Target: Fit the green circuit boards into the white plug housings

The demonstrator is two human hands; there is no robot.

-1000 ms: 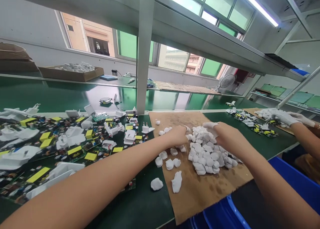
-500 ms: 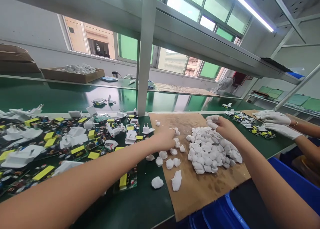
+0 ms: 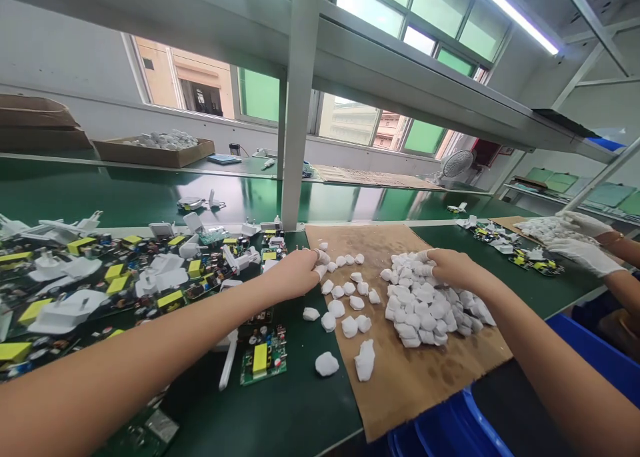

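Note:
White covers wrap the fingertips of both my hands. My left hand (image 3: 300, 272) is closed, fingertips together at the left edge of a brown cardboard sheet (image 3: 385, 404), close to loose white putty-like lumps (image 3: 349, 326). Whether a lump is between those fingers is hidden. On the sheet's right half lies a heap of similar white lumps (image 3: 420, 307). My right hand (image 3: 447, 268) reaches onto the heap's top with its fingers bent and drawn together; what they grip, if anything, I cannot make out.
Circuit boards (image 3: 263, 358) with yellow parts and white plug housings (image 3: 70, 310) crowd the green bench on the left. A shelf post (image 3: 299, 110) rises ahead. Blue bins (image 3: 450, 424) stand below the front edge. At right, a co-worker's gloved hands (image 3: 585, 254) work over another white heap.
My left hand has drawn back leftward, and more separate lumps show on the sheet's left part. My right hand has lowered from above the heap onto it. The view has shifted slightly.

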